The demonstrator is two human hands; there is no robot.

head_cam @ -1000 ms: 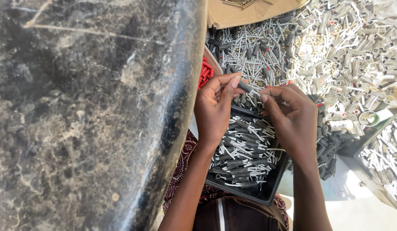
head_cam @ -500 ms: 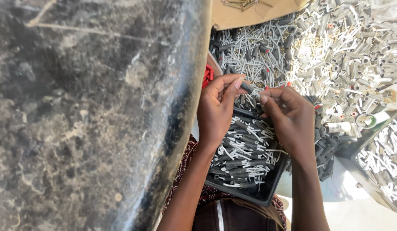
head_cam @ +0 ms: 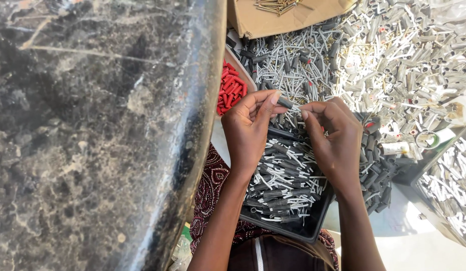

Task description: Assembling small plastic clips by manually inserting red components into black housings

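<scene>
— What have you got between your fingers there?

— From the head view, my left hand [head_cam: 250,128] and my right hand [head_cam: 336,138] are both pinched on one small grey sleeve [head_cam: 285,103], held up just above the black tray [head_cam: 313,228] on my lap. Left thumb and forefinger close on one end, right fingertips close on the other.

— How does it handle?

— I'd judge it very light and fairly stiff, a little plastic tube, smooth enough to slip if I squeeze off-centre. Best taken by its ends with the fingertips, as I have it now; a full-hand grip would just bury it.

— And what's lying about?

— The tray below my hands is full of grey sleeves with thin white wires [head_cam: 285,183], all tangled. Up and to the left sits a small container of red caps [head_cam: 231,91], just beside my left hand. Beyond is a broad heap of loose grey and white pieces [head_cam: 403,65], and a cardboard box [head_cam: 273,20] with brass-coloured screws in it at the top.

— Anything in the way?

— The big dark stone slab [head_cam: 92,135] fills the whole left side and crowds my left elbow. The tangle in the tray could snag a wire when I pick from it.
</scene>
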